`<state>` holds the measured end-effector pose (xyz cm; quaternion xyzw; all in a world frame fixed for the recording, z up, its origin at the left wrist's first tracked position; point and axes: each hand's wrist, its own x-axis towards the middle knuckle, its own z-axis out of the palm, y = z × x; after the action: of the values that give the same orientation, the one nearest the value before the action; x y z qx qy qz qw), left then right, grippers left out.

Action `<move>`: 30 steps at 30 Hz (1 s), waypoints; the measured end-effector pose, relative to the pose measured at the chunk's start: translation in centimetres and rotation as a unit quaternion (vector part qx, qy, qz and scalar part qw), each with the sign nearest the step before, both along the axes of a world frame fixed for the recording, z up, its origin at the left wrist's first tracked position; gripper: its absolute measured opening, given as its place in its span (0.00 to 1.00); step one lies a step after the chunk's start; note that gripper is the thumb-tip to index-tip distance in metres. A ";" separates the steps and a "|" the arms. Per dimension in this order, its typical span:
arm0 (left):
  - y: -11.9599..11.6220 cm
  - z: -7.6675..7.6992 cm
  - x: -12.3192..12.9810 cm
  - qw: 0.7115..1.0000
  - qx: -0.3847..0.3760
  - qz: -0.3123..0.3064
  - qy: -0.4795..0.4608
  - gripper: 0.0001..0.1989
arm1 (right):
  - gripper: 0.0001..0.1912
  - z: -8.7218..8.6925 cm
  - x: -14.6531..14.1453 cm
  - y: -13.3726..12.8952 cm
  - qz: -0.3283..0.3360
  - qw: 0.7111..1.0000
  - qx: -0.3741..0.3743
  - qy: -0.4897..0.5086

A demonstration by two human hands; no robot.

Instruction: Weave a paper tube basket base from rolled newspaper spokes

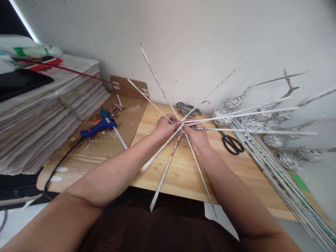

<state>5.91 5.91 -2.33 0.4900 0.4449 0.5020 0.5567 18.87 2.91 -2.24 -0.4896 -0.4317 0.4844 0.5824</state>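
While paper sticks (168, 140) are radiating like spokes, I am gripping their crossing directly between left hand (166, 128) and right hand (197, 137), both hands' fingers (175, 125) pinching.

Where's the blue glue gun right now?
In the head view, the blue glue gun lies on the brown cardboard at the left, between the tall paper stack and the left hand.

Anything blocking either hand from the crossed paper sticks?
Nothing visible. The left hand and right hand are both already on the paper sticks, at the crossing. The blue glue gun lies off to the left and the scissors to the right, neither between hands and sticks.
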 end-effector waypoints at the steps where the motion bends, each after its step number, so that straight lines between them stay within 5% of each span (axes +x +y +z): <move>1: -0.1 0.1 0.0 1.000 -0.008 -0.007 -0.010 0.09 | 0.17 0.0 0.0 0.0 -0.008 1.000 -0.001 0.004; 30: -0.8 0.5 0.3 0.993 -0.051 -0.040 -0.096 0.13 | 0.18 -0.1 -0.1 0.2 -0.047 0.999 -0.010 0.015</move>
<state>6.21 5.11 -1.79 0.4277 0.3944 0.5003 0.6412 18.78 3.08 -2.36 -0.5077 -0.3944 0.4680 0.6064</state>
